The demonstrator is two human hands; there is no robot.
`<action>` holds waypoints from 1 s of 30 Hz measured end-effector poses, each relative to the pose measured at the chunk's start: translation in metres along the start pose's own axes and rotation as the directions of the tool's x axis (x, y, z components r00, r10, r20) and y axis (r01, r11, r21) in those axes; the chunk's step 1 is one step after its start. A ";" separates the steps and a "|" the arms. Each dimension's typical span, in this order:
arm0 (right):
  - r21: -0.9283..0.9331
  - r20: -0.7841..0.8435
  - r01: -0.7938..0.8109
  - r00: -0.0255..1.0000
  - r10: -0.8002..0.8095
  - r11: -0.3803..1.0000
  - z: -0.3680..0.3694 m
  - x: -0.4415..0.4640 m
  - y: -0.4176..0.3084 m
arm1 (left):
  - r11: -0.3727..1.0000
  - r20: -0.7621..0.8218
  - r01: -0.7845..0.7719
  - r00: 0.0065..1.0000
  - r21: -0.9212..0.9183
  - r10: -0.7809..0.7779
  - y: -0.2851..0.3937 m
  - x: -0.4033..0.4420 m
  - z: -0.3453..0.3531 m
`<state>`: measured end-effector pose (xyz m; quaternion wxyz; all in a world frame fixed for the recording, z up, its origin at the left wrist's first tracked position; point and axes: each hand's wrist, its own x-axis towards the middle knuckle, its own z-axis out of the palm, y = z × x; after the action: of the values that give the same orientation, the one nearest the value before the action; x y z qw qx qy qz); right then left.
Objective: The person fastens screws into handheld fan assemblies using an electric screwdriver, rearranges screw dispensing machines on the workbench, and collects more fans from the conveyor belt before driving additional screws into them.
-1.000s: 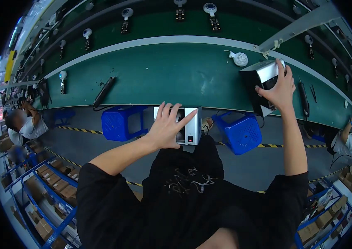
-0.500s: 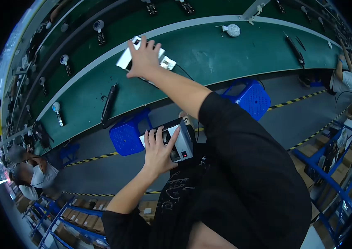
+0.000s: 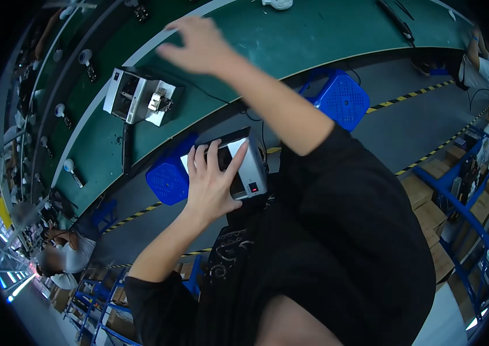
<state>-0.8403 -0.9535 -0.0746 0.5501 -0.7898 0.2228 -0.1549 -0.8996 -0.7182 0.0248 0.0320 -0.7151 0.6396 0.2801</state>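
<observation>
My left hand (image 3: 207, 181) is closed around a silver-and-black box-shaped machine (image 3: 249, 164) in front of my body, fingers across its top and thumb at the near side. A red-lit switch (image 3: 253, 187) shows on this machine. A second silver-and-black machine (image 3: 123, 95) of like shape stands on the green bench, with a small metal mechanism (image 3: 159, 102) at its right end. My right hand (image 3: 198, 46), slightly blurred, is above the bench, up and right of that second machine. It is apart from it, with thumb and fingers spread and nothing in them.
Beside the second machine lies a black pen-shaped tool (image 3: 127, 150) on the green bench (image 3: 250, 49). Two blue stools (image 3: 169, 181) stand along its edge. White round-headed parts (image 3: 71, 167) lie farther left. Cords hang near the bench edge. Other people sit at both sides; boxes fill blue racks behind me.
The second machine has moved left along the bench, close to the black tool. My right hand has let go of it and lifted away. My left hand keeps its grip; the view has shifted.
</observation>
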 end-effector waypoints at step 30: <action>0.634 -0.583 -0.497 0.196 0.788 0.593 -0.191 -0.471 0.268 | 0.933 0.090 -0.208 0.978 0.294 0.190 0.137 0.459 -0.037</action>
<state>-1.3840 -0.9395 -0.2592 0.4994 -0.3459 0.7392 -0.2907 -1.0026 -1.1693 -0.1041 0.1315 -0.6247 0.7427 0.2022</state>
